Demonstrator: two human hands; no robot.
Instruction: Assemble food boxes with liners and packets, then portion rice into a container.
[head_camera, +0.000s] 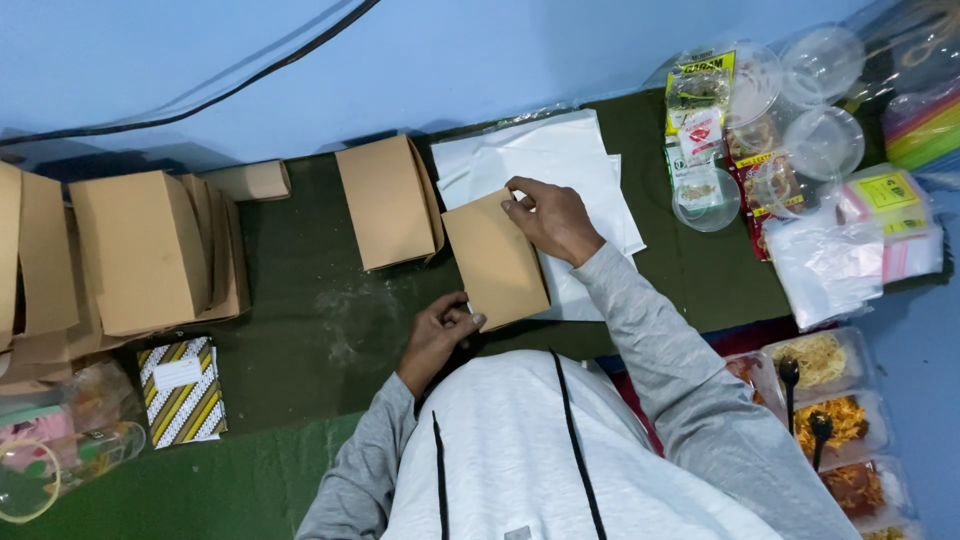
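Note:
A flat brown cardboard box blank (495, 262) lies on the dark green mat in front of me. My left hand (436, 335) pinches its near corner. At the far corner, my right hand (549, 217) grips the edge of the blank, over a stack of white paper sheets (560, 160). A folded brown box (388, 200) rests just left of the blank.
Several folded brown boxes (140, 250) pile up at the left, with a striped yellow packet (182, 390) below them. Clear plastic lids and bowls (820, 140) and snack packets (700, 110) crowd the right. Trays of food with spoons (830, 420) sit at lower right.

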